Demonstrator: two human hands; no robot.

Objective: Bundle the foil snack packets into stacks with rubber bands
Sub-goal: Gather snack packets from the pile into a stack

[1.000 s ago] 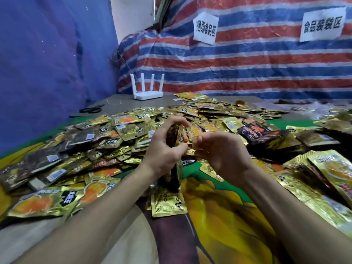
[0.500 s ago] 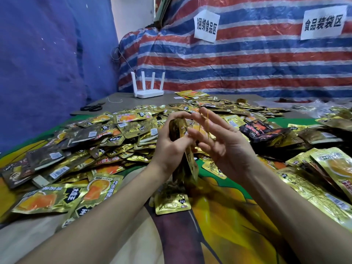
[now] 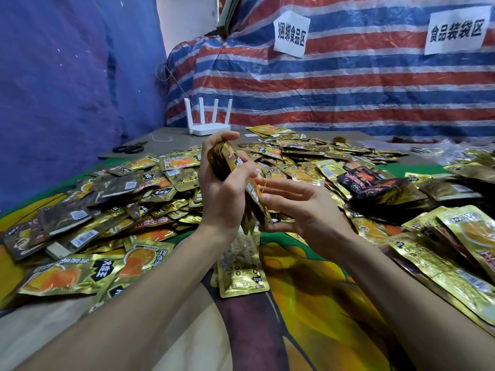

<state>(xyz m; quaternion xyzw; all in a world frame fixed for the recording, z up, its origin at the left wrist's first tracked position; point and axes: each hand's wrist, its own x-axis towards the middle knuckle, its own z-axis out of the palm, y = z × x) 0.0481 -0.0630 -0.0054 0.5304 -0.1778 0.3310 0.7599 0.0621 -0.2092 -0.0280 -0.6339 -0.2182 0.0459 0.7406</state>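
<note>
Our left fingers (image 3: pixel 226 135) were curled round the stack of foil packets (image 3: pixel 227 163), the left hand (image 3: pixel 222 191) holding it on edge in front of the router (image 3: pixel 209 127), on our side of it. The right fingers (image 3: pixel 281 183) lay straight and spread, gripping nothing. A thin yellow strand, most likely the rubber band (image 3: pixel 263 186), was caught at their tips against the stack's lower half. Half a second earlier the right hand (image 3: pixel 305 207) had stood higher, beside the stack's top, with the band stretched over raised fingers; now it had dropped. We judged that the band was being worked onto the stack and the wrap was not yet finished. Between the router and our hands the loose packets (image 3: pixel 160 188) covered the desk (image 3: pixel 171 135); scissors (image 3: pixel 130 148) lay left of the router.
</note>
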